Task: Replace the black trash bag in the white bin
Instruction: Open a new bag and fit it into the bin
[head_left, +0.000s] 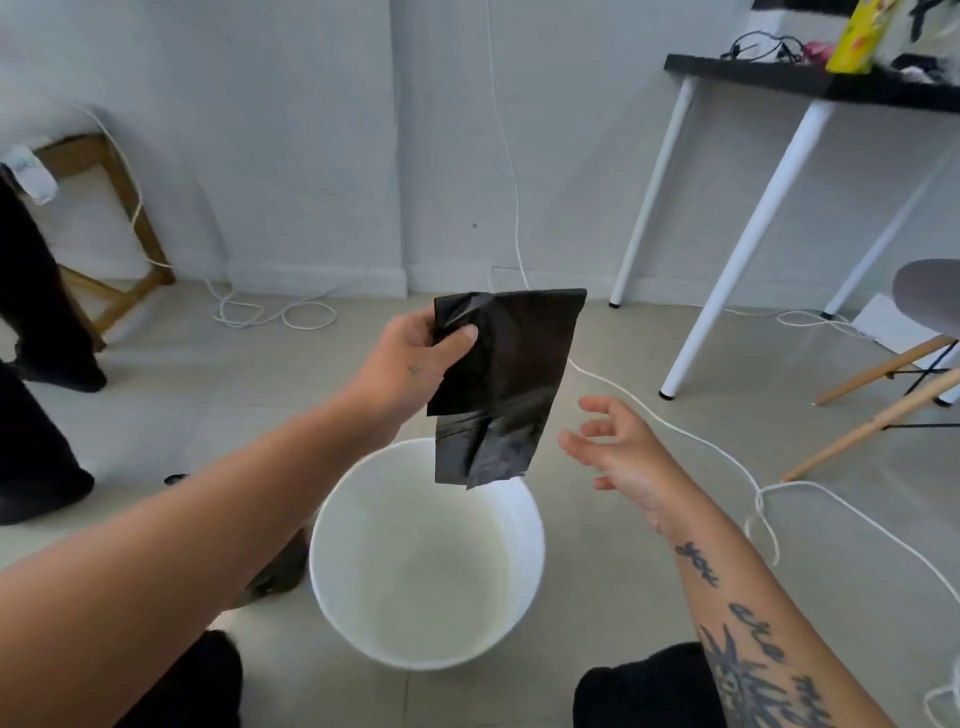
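Above the unlined white bin (519, 540), the left hand (410, 358) pinches a folded black trash bag (506, 387) by its top corner. It hangs lengthwise, straight down. The right hand (618, 447), spread and empty, waits just beside its lower edge.

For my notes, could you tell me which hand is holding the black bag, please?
The left hand pinches the black bag by its upper corner; the right hand is open and empty beside it.

Trash bag (506, 374): thin black plastic film, creased, faint sheen. Bin (530, 525): smooth white plastic, semi-gloss. Floor (649, 509): matt beige tile. Stool (111, 208): bare wood.
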